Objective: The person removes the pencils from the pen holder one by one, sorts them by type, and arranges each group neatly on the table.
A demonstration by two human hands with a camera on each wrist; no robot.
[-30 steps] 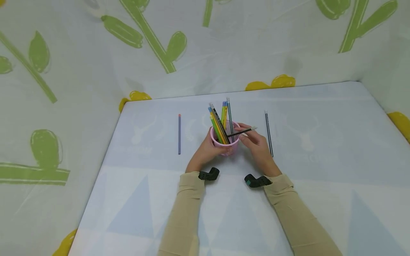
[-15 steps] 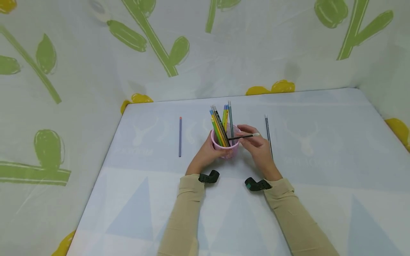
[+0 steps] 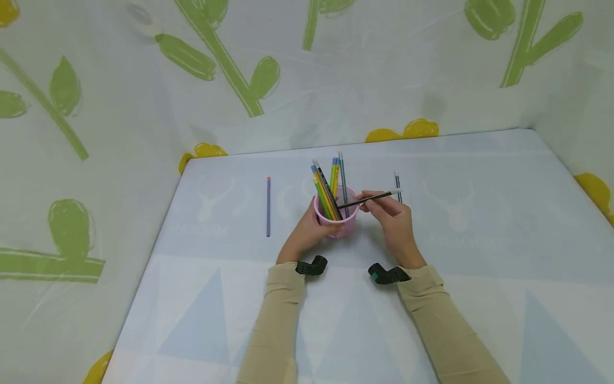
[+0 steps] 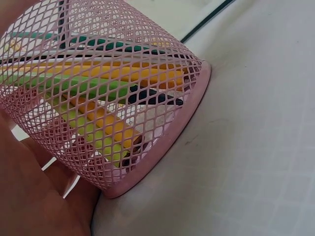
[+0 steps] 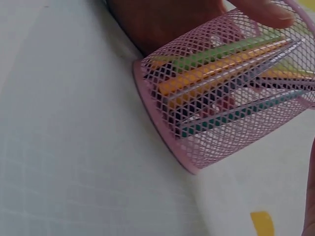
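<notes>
A pink mesh pencil cup [image 3: 350, 225] stands on the table with several pencils [image 3: 326, 188] leaning in it. My left hand [image 3: 306, 233] grips the cup around its left side, thumb across the front. In the left wrist view, pencil ends show through the mesh wall near the cup's base [image 4: 194, 105]. With thumb and fingers my right hand [image 3: 396, 226] pinches a black pencil [image 3: 379, 197] with a pale end. This pencil lies slanted across the cup's right rim, its left end inside the mouth. In the right wrist view, only a strip of my right hand [image 5: 310, 196] shows.
A blue-purple pencil [image 3: 268, 207] with a red end lies left of the cup. Behind my right hand lies a dark pencil [image 3: 397, 180], mostly covered. The pale patterned table [image 3: 479, 224] meets a wall covering [image 3: 336, 101] at the back.
My right hand has shifted slightly right, drawing the black pencil partly outward, its pale end now higher. It now covers more of the dark pencil on the table. The left hand keeps its grip.
</notes>
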